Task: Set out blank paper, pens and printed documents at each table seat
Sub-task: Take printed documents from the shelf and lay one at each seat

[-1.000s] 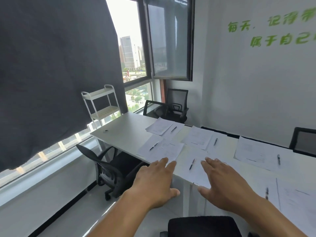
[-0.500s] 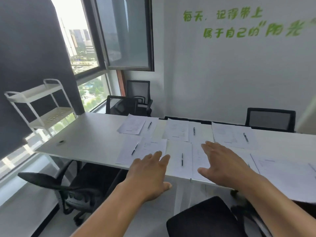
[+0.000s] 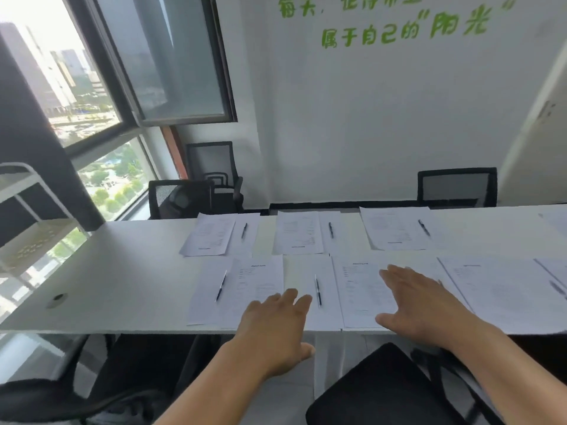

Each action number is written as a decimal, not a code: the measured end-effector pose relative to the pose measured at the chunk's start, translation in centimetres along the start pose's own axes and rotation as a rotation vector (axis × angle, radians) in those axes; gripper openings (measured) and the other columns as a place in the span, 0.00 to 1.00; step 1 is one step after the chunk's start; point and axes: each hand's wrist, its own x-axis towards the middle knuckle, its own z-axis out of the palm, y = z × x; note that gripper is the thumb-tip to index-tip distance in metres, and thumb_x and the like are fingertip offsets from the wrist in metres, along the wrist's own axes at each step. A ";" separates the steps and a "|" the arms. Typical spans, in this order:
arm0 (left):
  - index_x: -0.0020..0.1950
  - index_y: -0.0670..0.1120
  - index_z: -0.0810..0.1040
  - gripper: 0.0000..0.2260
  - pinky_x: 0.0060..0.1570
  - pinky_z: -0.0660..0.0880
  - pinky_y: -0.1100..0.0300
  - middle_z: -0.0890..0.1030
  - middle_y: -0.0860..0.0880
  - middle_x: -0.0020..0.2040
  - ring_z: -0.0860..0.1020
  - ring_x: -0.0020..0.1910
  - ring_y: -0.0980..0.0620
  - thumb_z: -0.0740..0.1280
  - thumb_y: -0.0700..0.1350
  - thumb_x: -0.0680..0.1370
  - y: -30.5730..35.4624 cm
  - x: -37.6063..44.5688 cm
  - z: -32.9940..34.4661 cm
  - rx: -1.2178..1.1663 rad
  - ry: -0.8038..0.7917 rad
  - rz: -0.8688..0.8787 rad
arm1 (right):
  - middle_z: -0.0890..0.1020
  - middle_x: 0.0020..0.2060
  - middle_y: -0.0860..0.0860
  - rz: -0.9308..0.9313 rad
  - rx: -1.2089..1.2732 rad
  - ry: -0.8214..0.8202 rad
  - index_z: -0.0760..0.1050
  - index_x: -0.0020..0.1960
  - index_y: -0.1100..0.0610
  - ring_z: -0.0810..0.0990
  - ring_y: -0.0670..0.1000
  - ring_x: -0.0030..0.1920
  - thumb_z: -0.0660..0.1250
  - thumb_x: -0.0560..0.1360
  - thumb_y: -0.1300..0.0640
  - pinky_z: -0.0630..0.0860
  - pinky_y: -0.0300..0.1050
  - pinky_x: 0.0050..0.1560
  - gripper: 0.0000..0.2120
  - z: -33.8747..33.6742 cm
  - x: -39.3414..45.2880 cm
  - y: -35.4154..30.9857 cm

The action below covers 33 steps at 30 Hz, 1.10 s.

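On the long white table (image 3: 122, 280) lie several seat sets, each a blank sheet, a printed document and a dark pen. Near me a pen (image 3: 318, 290) lies on a blank sheet (image 3: 306, 289) beside a printed document (image 3: 359, 289). Left of it another pen (image 3: 221, 285) lies on paper beside a printed sheet (image 3: 259, 286). Across the table lie more sets with pens (image 3: 244, 230), (image 3: 330, 229), (image 3: 424, 227). My left hand (image 3: 276, 329) hovers flat at the near table edge, holding nothing. My right hand (image 3: 420, 302) is spread flat over the printed document.
Black office chairs stand below me (image 3: 383, 391), at the lower left (image 3: 61, 397), at the far left corner (image 3: 181, 199) and across the table (image 3: 457, 187). A white shelf trolley (image 3: 27, 210) stands by the window at left. A round cable hole (image 3: 56, 299) sits in the tabletop.
The view has swung right and now faces the table squarely. Both hands stay flat and empty, now over the near middle seat's papers.
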 end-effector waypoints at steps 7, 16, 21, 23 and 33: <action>0.83 0.54 0.61 0.34 0.66 0.73 0.44 0.68 0.51 0.78 0.73 0.73 0.44 0.68 0.64 0.81 -2.9 8.8 0.9 0.040 -0.099 0.021 | 0.47 0.88 0.50 0.022 0.034 -0.069 0.45 0.88 0.52 0.48 0.54 0.87 0.64 0.81 0.38 0.54 0.56 0.85 0.45 1.9 8.8 1.8; 0.85 0.53 0.60 0.35 0.64 0.75 0.45 0.70 0.50 0.76 0.75 0.71 0.44 0.68 0.63 0.81 -5.0 18.3 4.2 0.017 -0.225 0.110 | 0.50 0.88 0.50 0.026 0.018 -0.206 0.48 0.88 0.51 0.50 0.55 0.87 0.66 0.80 0.41 0.55 0.57 0.85 0.44 5.1 16.1 2.9; 0.83 0.52 0.63 0.34 0.64 0.75 0.44 0.72 0.50 0.72 0.76 0.69 0.44 0.68 0.63 0.81 -6.5 23.7 7.3 -0.011 -0.310 0.146 | 0.50 0.88 0.50 0.034 0.049 -0.291 0.48 0.88 0.50 0.48 0.55 0.87 0.67 0.80 0.41 0.55 0.55 0.85 0.44 8.1 21.1 3.3; 0.81 0.52 0.65 0.32 0.63 0.75 0.44 0.73 0.50 0.71 0.76 0.69 0.43 0.68 0.62 0.81 -7.5 26.4 9.1 -0.016 -0.354 0.154 | 0.52 0.88 0.50 0.041 0.042 -0.324 0.49 0.88 0.51 0.50 0.56 0.87 0.67 0.81 0.42 0.56 0.55 0.85 0.43 9.4 23.9 3.2; 0.89 0.52 0.50 0.41 0.81 0.63 0.40 0.54 0.45 0.88 0.52 0.87 0.41 0.67 0.63 0.83 -9.9 35.1 15.9 -0.005 -0.351 0.246 | 0.48 0.88 0.51 0.054 0.026 -0.441 0.46 0.88 0.50 0.46 0.56 0.87 0.69 0.81 0.46 0.55 0.53 0.85 0.44 14.4 31.0 3.6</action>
